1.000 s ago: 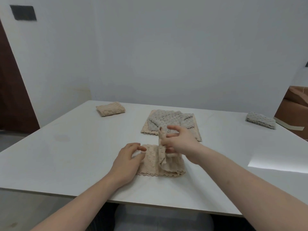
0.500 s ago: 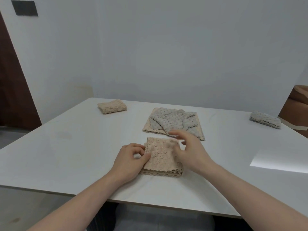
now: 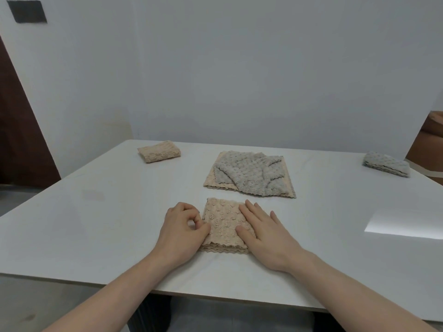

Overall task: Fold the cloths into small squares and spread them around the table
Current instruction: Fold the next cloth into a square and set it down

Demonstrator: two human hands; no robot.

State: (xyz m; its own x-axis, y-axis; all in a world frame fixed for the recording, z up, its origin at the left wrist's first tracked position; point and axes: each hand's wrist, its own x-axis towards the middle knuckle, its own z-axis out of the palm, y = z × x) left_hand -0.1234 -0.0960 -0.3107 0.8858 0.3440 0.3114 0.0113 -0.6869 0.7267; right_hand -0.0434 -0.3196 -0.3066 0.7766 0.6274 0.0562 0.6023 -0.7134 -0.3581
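Observation:
A beige cloth [image 3: 221,222], folded into a small square, lies near the front edge of the white table [image 3: 96,212]. My right hand [image 3: 262,232] lies flat on the cloth's right half, fingers straight, pressing it down. At the cloth's left edge my left hand [image 3: 181,230] has curled fingers, and its thumb and fingertips pinch that edge. Behind it sits a pile [image 3: 249,174]: a crumpled grey cloth on a flat beige one. One folded beige cloth [image 3: 159,151] rests at the far left, and a folded grey cloth [image 3: 386,164] at the far right.
A white wall stands right behind the table. A dark door [image 3: 19,130] is at the left and a brown cardboard box [image 3: 429,140] at the right, past the table's edge. A bright patch of light [image 3: 405,224] falls on the table's right side.
My right hand brought the lifted half of the beige cloth over to the left, laid it down, and now presses flat on the folded square. My left hand stayed at the left edge.

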